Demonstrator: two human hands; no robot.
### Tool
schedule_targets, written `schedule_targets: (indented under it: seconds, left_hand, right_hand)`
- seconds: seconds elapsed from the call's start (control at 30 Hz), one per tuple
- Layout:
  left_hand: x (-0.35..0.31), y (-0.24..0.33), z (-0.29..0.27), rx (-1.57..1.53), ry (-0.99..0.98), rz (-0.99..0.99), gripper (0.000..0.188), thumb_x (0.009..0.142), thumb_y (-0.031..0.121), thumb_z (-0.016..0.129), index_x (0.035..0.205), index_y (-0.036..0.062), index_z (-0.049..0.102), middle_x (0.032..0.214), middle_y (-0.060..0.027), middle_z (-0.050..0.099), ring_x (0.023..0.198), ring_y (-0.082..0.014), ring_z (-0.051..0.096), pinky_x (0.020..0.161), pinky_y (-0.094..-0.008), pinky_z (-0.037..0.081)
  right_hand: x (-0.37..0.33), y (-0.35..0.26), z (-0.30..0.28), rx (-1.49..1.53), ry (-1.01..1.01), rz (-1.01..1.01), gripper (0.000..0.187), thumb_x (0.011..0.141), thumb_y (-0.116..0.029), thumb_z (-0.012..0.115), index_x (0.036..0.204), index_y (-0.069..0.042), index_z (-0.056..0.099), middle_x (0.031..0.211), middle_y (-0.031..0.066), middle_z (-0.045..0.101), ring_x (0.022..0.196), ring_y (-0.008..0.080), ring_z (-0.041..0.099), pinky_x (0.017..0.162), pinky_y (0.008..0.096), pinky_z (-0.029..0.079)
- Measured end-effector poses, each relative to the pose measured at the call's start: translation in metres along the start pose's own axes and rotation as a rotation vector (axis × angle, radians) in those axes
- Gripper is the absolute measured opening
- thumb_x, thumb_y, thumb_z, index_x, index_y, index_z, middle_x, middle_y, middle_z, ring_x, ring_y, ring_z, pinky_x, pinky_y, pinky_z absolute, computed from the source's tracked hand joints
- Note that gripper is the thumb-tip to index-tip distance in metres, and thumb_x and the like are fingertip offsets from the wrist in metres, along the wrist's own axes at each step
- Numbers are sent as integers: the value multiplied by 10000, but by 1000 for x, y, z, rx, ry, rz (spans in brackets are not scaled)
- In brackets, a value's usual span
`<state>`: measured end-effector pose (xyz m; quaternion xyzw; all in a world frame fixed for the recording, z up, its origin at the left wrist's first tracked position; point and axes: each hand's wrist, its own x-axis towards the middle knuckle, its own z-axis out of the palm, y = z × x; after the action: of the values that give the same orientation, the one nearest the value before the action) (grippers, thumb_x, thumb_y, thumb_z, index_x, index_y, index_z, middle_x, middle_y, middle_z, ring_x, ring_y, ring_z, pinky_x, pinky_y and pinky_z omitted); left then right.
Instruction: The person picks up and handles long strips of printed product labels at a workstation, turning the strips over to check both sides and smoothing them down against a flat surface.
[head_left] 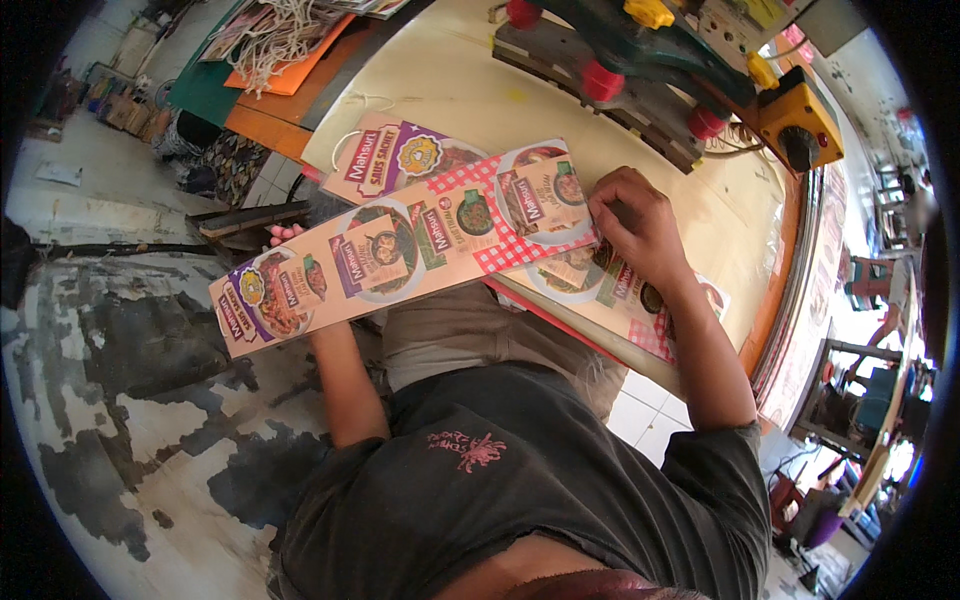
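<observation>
A long printed card strip (400, 245) with food pictures and red-checked bands slants across my lap and the table edge. My left hand (287, 233) supports its left part from beneath; only fingertips show past the far edge, and the card hides the palm. At the upper right end, my right hand (635, 220) is closed, with thumb and fingers curled against the card's short edge. Under the strip lies another printed card (650, 335), reaching toward the right. Farther back, a similar card with a purple patch (455, 150) has a white string loop at its left end.
The cream-topped table (420, 80) carries a dark green machine (640, 50) with red knobs and a yellow switch box (800, 120). Bundled white strings (280, 40) lie on orange and green sheets at the back left. The floor (150, 400) is patchy grey.
</observation>
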<state>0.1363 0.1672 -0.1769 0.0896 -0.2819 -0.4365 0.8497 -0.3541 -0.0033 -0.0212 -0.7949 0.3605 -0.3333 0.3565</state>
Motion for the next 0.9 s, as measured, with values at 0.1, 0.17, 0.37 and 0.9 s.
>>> schedule_targets:
  seconds: [0.1,0.17,0.37,0.9]
  left_hand:
    - [-5,-14,17,24,33,26,481,1105,305,357,1424,-29,494,1408,-152,568,1339,-226,537,1224,-348,356]
    - [-7,-20,36,98,192,148,442,1108,276,371,1365,-43,537,1320,-146,608,1304,-245,553,1216,-358,371]
    - [7,-26,45,5,-42,175,352,1083,183,413,1329,-33,542,1298,-106,550,1274,-218,519,1235,-345,336]
    - [35,-35,83,-75,32,-6,430,1049,313,490,1270,-30,625,1390,-149,562,1334,-266,528,1229,-399,351]
  right_hand:
    - [0,2,1,-6,-2,7,87,835,-47,681,890,13,651,921,147,649,902,323,630,836,390,507]
    - [0,3,4,-14,-9,-2,82,834,-42,679,888,11,646,915,145,646,895,315,633,829,386,508]
    - [-3,3,10,63,23,75,118,923,-72,685,905,34,635,884,121,627,825,239,614,760,330,487]
    - [-14,-29,-9,610,-167,337,272,975,-256,679,996,15,695,917,37,703,816,98,637,742,264,498]
